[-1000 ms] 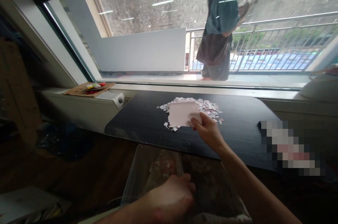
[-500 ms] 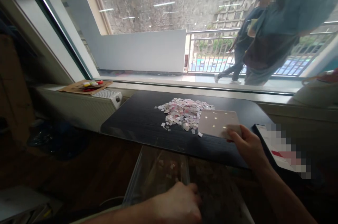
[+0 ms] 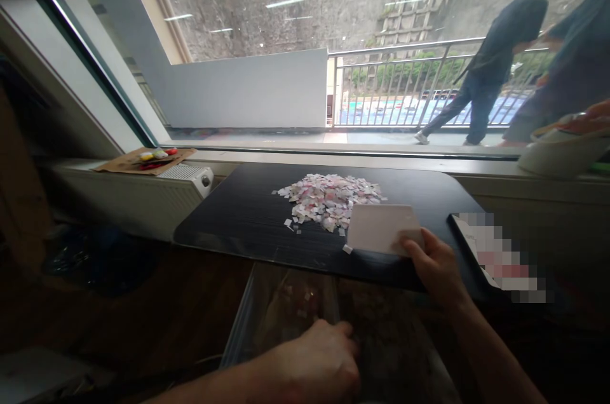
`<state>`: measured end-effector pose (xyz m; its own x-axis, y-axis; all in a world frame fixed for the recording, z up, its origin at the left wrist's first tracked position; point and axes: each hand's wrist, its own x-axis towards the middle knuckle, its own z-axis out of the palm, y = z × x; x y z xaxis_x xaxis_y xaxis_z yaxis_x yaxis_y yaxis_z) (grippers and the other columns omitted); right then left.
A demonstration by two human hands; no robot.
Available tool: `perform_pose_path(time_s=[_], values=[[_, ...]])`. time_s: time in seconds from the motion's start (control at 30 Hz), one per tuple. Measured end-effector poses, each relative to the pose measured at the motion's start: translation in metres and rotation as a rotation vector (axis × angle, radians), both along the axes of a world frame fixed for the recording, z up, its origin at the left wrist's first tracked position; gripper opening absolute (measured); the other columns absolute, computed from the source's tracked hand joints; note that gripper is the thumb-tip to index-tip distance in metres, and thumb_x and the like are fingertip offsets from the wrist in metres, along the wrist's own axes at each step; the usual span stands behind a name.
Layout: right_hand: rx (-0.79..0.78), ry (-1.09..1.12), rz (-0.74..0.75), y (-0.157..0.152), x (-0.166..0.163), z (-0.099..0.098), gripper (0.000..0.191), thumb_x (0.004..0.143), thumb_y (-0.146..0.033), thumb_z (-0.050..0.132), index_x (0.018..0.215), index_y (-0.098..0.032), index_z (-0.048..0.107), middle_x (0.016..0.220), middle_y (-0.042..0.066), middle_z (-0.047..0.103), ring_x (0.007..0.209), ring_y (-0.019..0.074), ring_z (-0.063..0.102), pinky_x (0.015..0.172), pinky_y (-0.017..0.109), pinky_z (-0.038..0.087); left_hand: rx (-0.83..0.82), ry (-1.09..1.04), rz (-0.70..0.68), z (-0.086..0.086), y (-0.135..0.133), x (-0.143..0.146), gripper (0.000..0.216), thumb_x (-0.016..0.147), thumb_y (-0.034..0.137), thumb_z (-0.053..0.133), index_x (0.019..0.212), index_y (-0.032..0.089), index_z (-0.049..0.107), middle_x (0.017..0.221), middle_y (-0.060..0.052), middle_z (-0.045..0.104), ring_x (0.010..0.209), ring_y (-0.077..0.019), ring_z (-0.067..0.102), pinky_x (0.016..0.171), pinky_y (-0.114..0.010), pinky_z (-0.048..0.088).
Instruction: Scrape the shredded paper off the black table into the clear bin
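Note:
My right hand [image 3: 433, 264] holds a flat pale card [image 3: 379, 226] by its right end, thumb on top, just over the dark tabletop. The card's left side is at the right edge of a heap of small white and pinkish paper pieces [image 3: 328, 197]. A few loose pieces lie in front of the heap. Low in the view, my left hand [image 3: 328, 356] is closed at a clear plastic container [image 3: 238, 321] below the table's front edge. What its fingers grip is hidden. Some small paper bits show inside the container.
The black table [image 3: 238, 226] stands against a large window. A dark tray with papers [image 3: 495, 258] lies at its right end. At left is a white radiator [image 3: 128, 201] with cardboard [image 3: 107, 164] and small coloured items on it. A white pot [image 3: 553, 153] sits at right; people walk outside.
My right hand and the card appear slightly lower and further left, the card's light spots now gone. My left hand stays closed in place. The people outside have moved right.

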<state>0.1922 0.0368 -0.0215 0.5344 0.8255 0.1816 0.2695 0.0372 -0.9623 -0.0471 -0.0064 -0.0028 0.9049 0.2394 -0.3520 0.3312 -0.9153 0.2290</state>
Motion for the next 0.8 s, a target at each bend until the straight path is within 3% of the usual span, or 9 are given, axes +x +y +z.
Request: perform_pose_path(time_s=[0.13, 0.53, 0.8], values=[[0.006, 0.053, -0.08, -0.002, 0.0001, 0.0009, 0.021, 0.062, -0.041, 0.065, 0.071, -0.023, 0.068, 0.06, -0.002, 0.065, 0.059, 0.0186, 0.057, 0.053, 0.029, 0.048, -0.009, -0.031, -0.008, -0.0024, -0.0003, 0.0006, 0.018, 0.081, 0.017, 0.07, 0.063, 0.015, 0.065, 0.069, -0.006, 0.06, 0.072, -0.0195, 0.05, 0.041, -0.031, 0.023], [0.035, 0.053, 0.003, -0.0027, 0.0053, -0.0067, 0.017, 0.066, -0.036, 0.067, 0.073, -0.022, 0.07, 0.063, -0.002, 0.066, 0.06, 0.0177, 0.057, 0.055, 0.028, 0.047, -0.027, -0.032, -0.012, -0.0061, 0.0006, -0.0032, 0.016, 0.082, 0.017, 0.068, 0.067, 0.014, 0.065, 0.075, -0.007, 0.061, 0.079, -0.0208, 0.052, 0.045, -0.034, 0.026], [0.038, -0.002, -0.118, -0.002, 0.0036, -0.0051, 0.015, 0.066, -0.036, 0.064, 0.071, -0.022, 0.067, 0.059, -0.003, 0.062, 0.057, 0.017, 0.054, 0.055, 0.029, 0.045, -0.03, 0.015, -0.017, -0.0034, 0.0014, -0.0025, 0.015, 0.082, 0.019, 0.067, 0.068, 0.014, 0.064, 0.078, -0.007, 0.062, 0.082, -0.0218, 0.053, 0.045, -0.033, 0.024]])
